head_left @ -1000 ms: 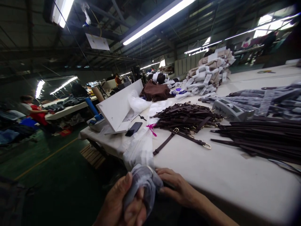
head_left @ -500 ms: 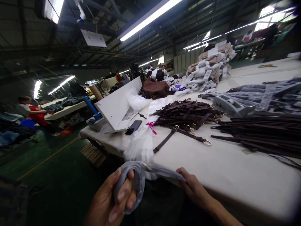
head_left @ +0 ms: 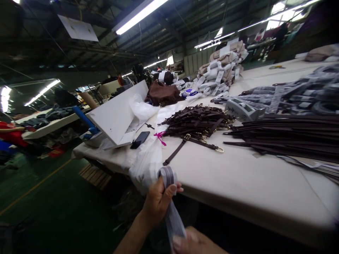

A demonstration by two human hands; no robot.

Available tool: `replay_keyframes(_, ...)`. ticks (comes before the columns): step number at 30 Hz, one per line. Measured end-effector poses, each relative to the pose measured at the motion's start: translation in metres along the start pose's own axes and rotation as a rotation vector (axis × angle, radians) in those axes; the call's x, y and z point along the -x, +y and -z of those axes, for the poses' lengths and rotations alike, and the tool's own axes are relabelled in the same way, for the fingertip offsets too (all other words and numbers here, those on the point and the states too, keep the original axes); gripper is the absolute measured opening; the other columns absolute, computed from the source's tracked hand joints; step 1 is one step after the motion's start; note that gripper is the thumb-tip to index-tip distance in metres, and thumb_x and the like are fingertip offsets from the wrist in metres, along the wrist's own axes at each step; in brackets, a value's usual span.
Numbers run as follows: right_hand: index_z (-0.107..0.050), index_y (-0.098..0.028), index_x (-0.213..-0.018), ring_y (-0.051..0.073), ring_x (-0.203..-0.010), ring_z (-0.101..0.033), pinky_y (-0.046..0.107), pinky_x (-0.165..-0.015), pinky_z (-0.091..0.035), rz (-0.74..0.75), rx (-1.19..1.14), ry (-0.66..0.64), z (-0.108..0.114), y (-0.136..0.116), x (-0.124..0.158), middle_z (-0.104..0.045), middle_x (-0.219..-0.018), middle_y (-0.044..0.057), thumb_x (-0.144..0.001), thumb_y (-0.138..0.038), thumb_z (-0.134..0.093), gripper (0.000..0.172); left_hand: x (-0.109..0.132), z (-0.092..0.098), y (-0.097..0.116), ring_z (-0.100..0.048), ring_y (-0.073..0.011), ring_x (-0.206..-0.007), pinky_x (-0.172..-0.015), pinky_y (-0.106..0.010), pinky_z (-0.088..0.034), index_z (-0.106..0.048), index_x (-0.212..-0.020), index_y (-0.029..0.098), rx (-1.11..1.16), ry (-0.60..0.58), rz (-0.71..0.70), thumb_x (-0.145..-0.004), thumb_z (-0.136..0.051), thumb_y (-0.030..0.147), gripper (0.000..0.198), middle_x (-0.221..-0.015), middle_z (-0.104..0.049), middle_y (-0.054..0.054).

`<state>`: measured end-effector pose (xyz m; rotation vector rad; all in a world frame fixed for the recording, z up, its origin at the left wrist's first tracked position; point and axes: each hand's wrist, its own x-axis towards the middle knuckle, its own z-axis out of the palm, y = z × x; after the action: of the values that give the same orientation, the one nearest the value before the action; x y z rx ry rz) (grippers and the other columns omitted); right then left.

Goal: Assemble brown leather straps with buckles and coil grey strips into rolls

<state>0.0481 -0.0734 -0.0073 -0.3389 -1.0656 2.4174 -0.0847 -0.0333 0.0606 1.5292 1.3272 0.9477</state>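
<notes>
Between my hands runs a grey strap (head_left: 174, 220) in clear plastic, rolled into a coil at its upper end. My left hand (head_left: 156, 201) is closed around that coil, its thumb pressed on the near side, just off the table's front edge. Lower down, my right hand (head_left: 194, 241) pinches the hanging length of the strap; it is slightly blurred and cut by the bottom edge of the view. On the table beyond lies a dark brown buckled strap (head_left: 178, 150), in front of a heap of similar brown straps (head_left: 196, 121).
The pale table (head_left: 238, 180) also bears a phone (head_left: 140, 139), a white panel (head_left: 119, 113), a brown bag (head_left: 162, 93), a grey tape dispenser (head_left: 242, 108), long dark strips (head_left: 286, 137), and plastic-wrapped straps (head_left: 293, 93). Wrapped bundles (head_left: 222, 67) are piled behind. A person's red garment (head_left: 10, 132) shows far left.
My left hand has turned and moved right and up, with the strap now coiled tighter in it. My right hand has come down and left, so the strap's tail hangs downward. The view has shifted right.
</notes>
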Motion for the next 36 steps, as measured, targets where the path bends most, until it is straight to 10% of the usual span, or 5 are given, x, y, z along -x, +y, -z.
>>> replay_keyframes(4, -0.047, -0.015, -0.052, 0.003, -0.026, -0.030, 0.012, -0.030, -0.021, -0.033, -0.316, 0.083, 0.015, -0.020, 0.010, -0.039, -0.032, -0.005, -0.081, -0.055, -0.047, 0.049, 0.008, 0.002, -0.008, -0.057, -0.0195, -0.077, -0.068, -0.026, -0.041, -0.053, -0.106, 0.012, -0.223, -0.406, -0.109, -0.083, -0.049, 0.040, 0.037, -0.089, -0.062, -0.010)
replay_keyframes(9, -0.039, -0.020, -0.063, 0.008, -0.019, -0.031, 0.014, -0.026, -0.027, 0.016, -0.390, 0.068, 0.036, -0.046, 0.032, -0.042, -0.030, -0.006, -0.086, -0.063, -0.019, 0.052, 0.006, -0.010, -0.015, -0.048, -0.0141, -0.066, -0.062, -0.024, -0.033, -0.055, -0.088, 0.016, -0.439, -0.498, -0.149, -0.087, -0.042, 0.029, 0.018, -0.077, -0.056, -0.005)
replay_keyframes(14, -0.064, -0.019, -0.097, 0.013, -0.061, -0.059, 0.023, -0.056, -0.049, 0.500, 0.775, 0.620, 0.057, -0.089, 0.070, -0.067, -0.081, 0.007, -0.083, -0.040, -0.057, 0.026, -0.019, -0.031, -0.021, -0.047, -0.0133, -0.060, -0.056, -0.024, -0.030, -0.055, -0.080, 0.018, -0.623, -0.459, -0.334, -0.088, -0.042, 0.029, 0.019, -0.069, -0.057, -0.003)
replay_keyframes(18, -0.048, -0.025, -0.129, 0.020, -0.092, -0.058, 0.031, -0.077, -0.048, 0.466, 1.553, 0.364, 0.088, -0.106, 0.085, -0.061, -0.109, 0.011, -0.089, -0.021, -0.049, 0.040, -0.052, -0.059, -0.015, -0.057, -0.0172, -0.069, -0.060, -0.024, -0.038, -0.055, -0.096, 0.016, -0.757, -0.486, -0.604, -0.087, -0.045, 0.031, 0.019, -0.081, -0.065, -0.006)
replay_keyframes(36, -0.061, -0.017, -0.090, 0.011, -0.073, -0.056, 0.021, -0.064, -0.044, 0.232, 1.800, 0.388, 0.168, -0.107, 0.138, -0.054, -0.105, 0.008, -0.089, -0.026, -0.047, 0.016, -0.138, -0.143, -0.036, -0.051, -0.0183, -0.086, -0.080, -0.035, -0.040, -0.057, -0.088, 0.018, -0.922, -0.663, -1.251, -0.078, -0.055, 0.052, 0.035, -0.094, -0.059, -0.002)
